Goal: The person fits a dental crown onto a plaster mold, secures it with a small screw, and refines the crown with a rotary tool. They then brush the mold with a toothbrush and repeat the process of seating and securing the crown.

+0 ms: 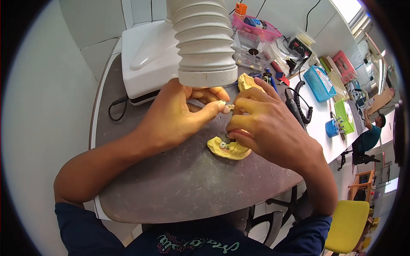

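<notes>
My left hand [179,113] is closed, with thumb and fingers pinching a small whitish tooth-like piece [226,108] under the mouth of the white hose. My right hand [265,117] has its fingers curled just to the right of that piece; whatever lies between those fingertips is hidden. Below the fingers a yellow dental cast [220,148] rests on the grey table, its right part partly covered by my right hand. Another yellow cast [245,82] stands behind my right hand, partly hidden by it.
A ribbed white hose [205,42] hangs over both hands. A white machine [149,57] stands back left. Behind are a clear box [252,51], a pink basket [260,30], a black coiled cord [301,102] and a blue basket [319,83]. Another person [371,135] sits far right.
</notes>
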`<state>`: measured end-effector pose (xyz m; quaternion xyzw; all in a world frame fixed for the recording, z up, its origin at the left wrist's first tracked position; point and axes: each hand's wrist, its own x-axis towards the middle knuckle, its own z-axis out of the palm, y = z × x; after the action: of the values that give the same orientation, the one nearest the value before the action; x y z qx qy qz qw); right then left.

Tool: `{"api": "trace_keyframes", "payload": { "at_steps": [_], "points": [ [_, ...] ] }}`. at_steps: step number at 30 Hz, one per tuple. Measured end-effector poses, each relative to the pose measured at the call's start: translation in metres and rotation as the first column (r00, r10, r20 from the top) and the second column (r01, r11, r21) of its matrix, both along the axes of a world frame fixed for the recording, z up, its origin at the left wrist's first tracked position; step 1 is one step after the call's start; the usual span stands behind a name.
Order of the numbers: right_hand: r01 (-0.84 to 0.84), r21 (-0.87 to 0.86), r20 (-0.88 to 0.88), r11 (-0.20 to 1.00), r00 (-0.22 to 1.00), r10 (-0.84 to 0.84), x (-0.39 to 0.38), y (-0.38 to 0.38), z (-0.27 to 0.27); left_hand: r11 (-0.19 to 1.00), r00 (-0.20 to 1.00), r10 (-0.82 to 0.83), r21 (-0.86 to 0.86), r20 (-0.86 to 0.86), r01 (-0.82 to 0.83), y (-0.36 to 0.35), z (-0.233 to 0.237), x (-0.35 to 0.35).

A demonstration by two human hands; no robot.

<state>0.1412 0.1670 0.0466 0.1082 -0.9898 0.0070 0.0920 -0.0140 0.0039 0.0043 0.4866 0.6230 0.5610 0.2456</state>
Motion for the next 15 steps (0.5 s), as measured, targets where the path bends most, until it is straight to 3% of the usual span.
{"api": "trace_keyframes", "payload": {
  "at_steps": [2, 6, 9, 12, 14, 15],
  "points": [
    [-0.082, -0.025, 0.057, 0.996, 0.995, 0.083, -0.004, 0.001, 0.000, 1.000, 0.999, -0.010, -0.027, -0.052, 0.008, 0.001, 0.002, -0.001],
    [-0.022, -0.024, 0.164, 0.999, 0.986, 0.026, -0.008, -0.002, 0.000, 0.999, 1.000, -0.021, -0.027, 0.017, 0.021, 0.000, 0.005, -0.001],
    [-0.054, -0.021, 0.027, 0.998, 0.998, 0.055, -0.006, -0.002, -0.006, 1.000, 1.000, 0.019, -0.011, -0.007, -0.019, -0.002, 0.004, 0.002],
    [0.030, -0.100, -0.095, 0.995, 0.995, -0.039, 0.001, -0.004, -0.003, 1.000, 0.999, 0.018, -0.006, 0.041, -0.018, -0.004, 0.003, 0.006],
    [0.125, 0.027, -0.347, 0.992, 0.931, -0.108, 0.014, 0.004, -0.003, 0.999, 0.998, -0.032, 0.005, 0.057, 0.032, -0.006, 0.003, 0.010],
    [0.126, 0.026, -0.347, 0.992, 0.931, -0.110, 0.022, 0.004, -0.003, 0.999, 0.998, -0.033, 0.004, 0.057, 0.033, -0.007, 0.004, 0.011]
  ]
}}
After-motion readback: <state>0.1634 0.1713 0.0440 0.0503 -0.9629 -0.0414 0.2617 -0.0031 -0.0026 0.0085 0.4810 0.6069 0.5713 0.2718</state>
